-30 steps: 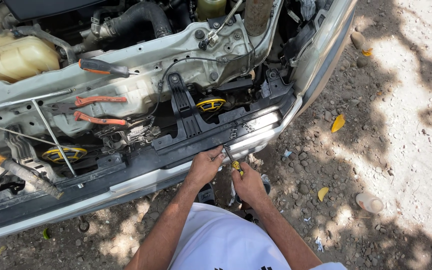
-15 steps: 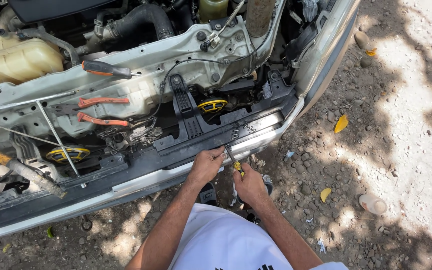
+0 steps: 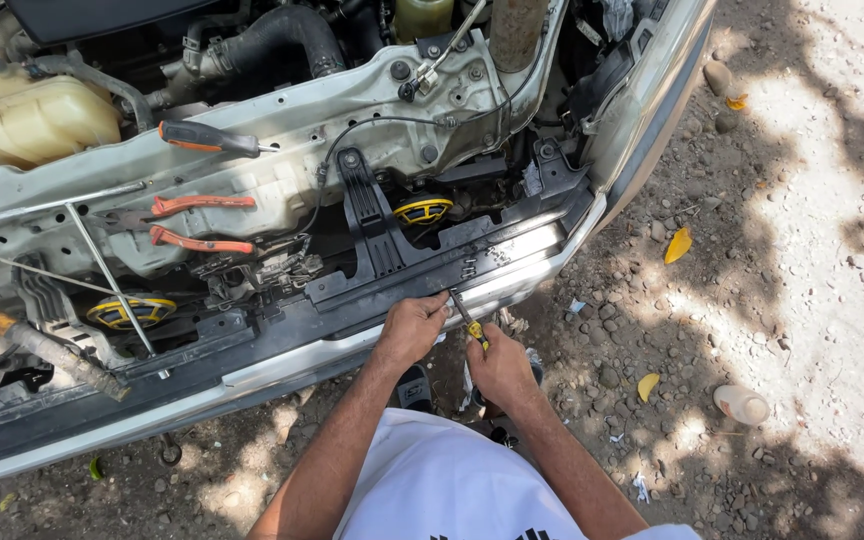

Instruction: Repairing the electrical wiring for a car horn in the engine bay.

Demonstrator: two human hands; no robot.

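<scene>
I look down at the open front of a car with its bumper cover off. My right hand (image 3: 500, 368) grips a screwdriver with a yellow and black handle (image 3: 474, 329), whose tip points up at the lower edge of the black plastic front panel (image 3: 422, 268). My left hand (image 3: 410, 328) rests beside it, fingers on the edge of the silver bumper beam (image 3: 282, 360) near the screwdriver tip. Both hands are close together, nearly touching.
On the white radiator support lie a screwdriver with an orange and black handle (image 3: 207, 139) and orange-handled pliers (image 3: 197, 222). Two yellow horns (image 3: 422, 209) (image 3: 117, 312) sit behind the panel. A coolant tank (image 3: 22, 120) is at far left. Stony ground with yellow leaves (image 3: 678, 245) lies right.
The view has shifted slightly. Both hands stay at the same spot on the bumper edge, with the screwdriver still in my right hand.
</scene>
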